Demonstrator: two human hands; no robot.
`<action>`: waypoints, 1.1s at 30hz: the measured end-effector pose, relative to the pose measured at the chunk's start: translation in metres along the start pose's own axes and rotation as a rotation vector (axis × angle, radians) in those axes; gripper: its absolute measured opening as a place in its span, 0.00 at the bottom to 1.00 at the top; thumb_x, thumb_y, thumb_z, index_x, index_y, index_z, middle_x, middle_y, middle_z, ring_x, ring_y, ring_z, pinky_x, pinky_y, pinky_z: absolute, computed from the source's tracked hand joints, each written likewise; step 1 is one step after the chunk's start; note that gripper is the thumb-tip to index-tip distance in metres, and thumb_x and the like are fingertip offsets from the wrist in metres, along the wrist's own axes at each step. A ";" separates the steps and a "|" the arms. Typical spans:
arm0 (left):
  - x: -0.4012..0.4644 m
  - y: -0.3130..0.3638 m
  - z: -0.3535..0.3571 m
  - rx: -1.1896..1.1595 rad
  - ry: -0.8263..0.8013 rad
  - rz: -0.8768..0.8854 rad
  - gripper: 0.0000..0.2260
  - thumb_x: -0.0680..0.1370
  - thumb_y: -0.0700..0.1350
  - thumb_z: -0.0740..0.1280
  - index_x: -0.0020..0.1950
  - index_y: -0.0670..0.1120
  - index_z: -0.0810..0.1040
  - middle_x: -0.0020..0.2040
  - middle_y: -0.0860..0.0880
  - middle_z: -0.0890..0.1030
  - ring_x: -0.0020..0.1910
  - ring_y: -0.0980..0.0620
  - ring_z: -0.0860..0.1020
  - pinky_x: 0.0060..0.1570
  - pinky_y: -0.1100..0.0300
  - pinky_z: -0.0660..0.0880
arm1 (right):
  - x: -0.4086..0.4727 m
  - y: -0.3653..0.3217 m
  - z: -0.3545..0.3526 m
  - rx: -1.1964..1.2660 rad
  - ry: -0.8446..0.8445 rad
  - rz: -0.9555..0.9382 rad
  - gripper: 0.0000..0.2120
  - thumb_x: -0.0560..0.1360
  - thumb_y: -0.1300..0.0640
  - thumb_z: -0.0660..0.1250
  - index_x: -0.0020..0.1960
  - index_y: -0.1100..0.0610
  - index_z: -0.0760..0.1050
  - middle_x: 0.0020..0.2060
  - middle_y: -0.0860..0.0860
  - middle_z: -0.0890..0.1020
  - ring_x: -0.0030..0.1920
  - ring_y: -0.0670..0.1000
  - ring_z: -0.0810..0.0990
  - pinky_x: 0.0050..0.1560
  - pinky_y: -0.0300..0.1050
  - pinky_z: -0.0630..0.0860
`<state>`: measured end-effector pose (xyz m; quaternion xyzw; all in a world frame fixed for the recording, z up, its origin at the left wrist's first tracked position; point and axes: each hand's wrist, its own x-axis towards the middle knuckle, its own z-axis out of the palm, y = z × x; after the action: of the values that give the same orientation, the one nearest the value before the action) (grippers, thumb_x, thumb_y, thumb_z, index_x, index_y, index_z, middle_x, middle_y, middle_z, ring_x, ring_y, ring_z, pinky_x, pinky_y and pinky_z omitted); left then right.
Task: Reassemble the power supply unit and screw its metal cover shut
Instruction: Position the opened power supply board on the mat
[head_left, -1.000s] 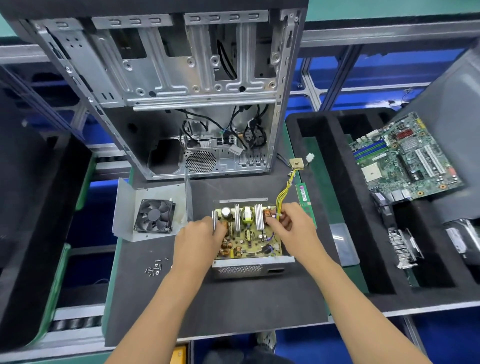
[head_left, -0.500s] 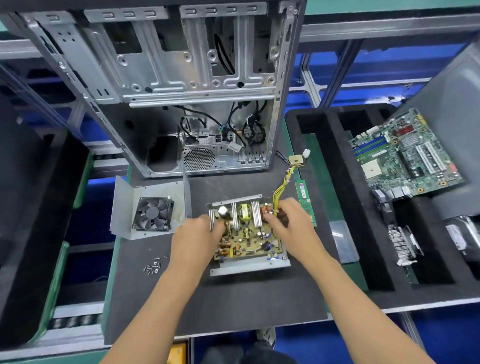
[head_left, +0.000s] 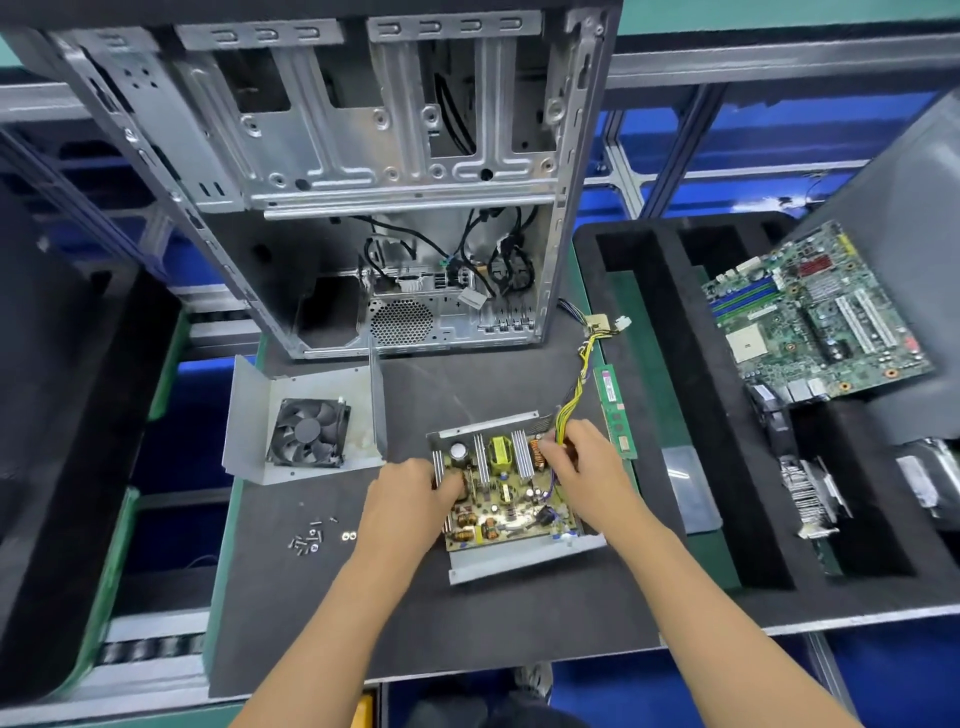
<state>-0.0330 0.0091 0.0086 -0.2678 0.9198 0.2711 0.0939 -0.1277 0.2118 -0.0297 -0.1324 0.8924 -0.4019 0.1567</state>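
The power supply's circuit board (head_left: 501, 491) lies in its metal base tray (head_left: 524, 558) on the dark mat, turned slightly askew. My left hand (head_left: 410, 501) grips the board's left edge. My right hand (head_left: 584, 470) holds the board's right rear corner, beside the yellow cable bundle (head_left: 574, 387) that runs back to a connector. The metal cover (head_left: 298, 387) with its black fan (head_left: 308, 433) lies open to the left. A small heap of screws (head_left: 311, 538) sits on the mat to the left of my left wrist.
An open computer case (head_left: 363, 171) stands at the back of the mat. A green memory stick (head_left: 615, 410) lies right of the board. The black foam tray (head_left: 722, 467) on the right holds a motherboard (head_left: 818, 317) and a heatsink (head_left: 810, 493).
Both hands have turned the board and its base tray anticlockwise on the mat; the tray's front wall has tipped flatter and now slants up to the right.
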 end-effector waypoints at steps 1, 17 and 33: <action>0.000 -0.002 0.000 -0.021 -0.006 0.000 0.22 0.77 0.51 0.66 0.29 0.43 0.63 0.26 0.47 0.68 0.29 0.47 0.66 0.32 0.54 0.66 | 0.001 0.000 -0.003 0.000 -0.026 0.005 0.06 0.80 0.49 0.65 0.45 0.49 0.73 0.44 0.44 0.74 0.42 0.40 0.74 0.41 0.37 0.69; -0.023 -0.021 0.011 -0.682 -0.098 -0.130 0.05 0.74 0.48 0.76 0.44 0.48 0.84 0.35 0.57 0.85 0.37 0.58 0.84 0.35 0.69 0.78 | -0.003 -0.007 -0.018 -0.011 -0.049 0.056 0.08 0.78 0.48 0.68 0.51 0.53 0.76 0.44 0.48 0.80 0.43 0.41 0.79 0.43 0.34 0.75; 0.001 -0.047 0.016 -0.273 -0.207 0.391 0.69 0.56 0.60 0.81 0.74 0.67 0.27 0.77 0.72 0.44 0.75 0.64 0.56 0.72 0.58 0.62 | -0.007 0.018 -0.047 0.002 -0.364 0.099 0.38 0.63 0.55 0.83 0.66 0.41 0.69 0.56 0.34 0.75 0.55 0.30 0.74 0.49 0.24 0.71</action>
<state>-0.0078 -0.0161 -0.0264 -0.0657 0.8945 0.4316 0.0965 -0.1418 0.2576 -0.0124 -0.1586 0.8544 -0.3639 0.3352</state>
